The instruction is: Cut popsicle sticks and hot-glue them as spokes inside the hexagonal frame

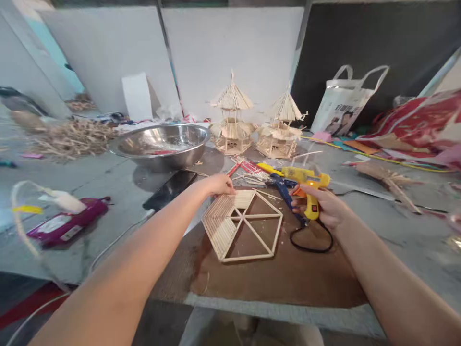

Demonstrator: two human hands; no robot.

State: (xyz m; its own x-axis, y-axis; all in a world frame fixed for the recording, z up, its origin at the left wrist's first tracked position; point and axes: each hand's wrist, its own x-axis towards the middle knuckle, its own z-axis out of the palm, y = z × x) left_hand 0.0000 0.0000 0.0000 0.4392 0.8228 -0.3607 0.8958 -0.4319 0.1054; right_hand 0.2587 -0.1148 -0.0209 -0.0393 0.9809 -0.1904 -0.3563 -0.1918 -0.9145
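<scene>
A flat six-sided frame of thin wooden sticks point(248, 218), with spokes meeting in the middle, lies on a brown board point(317, 283). Rows of sticks cover its left sections, while the right and lower ones are bare. My left hand point(219, 184) is closed at the frame's upper left edge, fingertips pinched together. Whatever is between those fingers is too small to make out. To the right of the frame, my right hand point(333, 207) grips a yellow hot glue gun point(298, 174), its nozzle pointing left. A dark blue tool point(283, 192) lies behind the glue gun.
Two stick-built pagoda models point(232, 129) stand at the back beside a steel basin point(162, 144). A black phone point(171, 190) lies near my left forearm. Further left are a purple power strip point(74, 223) and a heap of sticks point(72, 137). A white bag point(336, 108) stands back right.
</scene>
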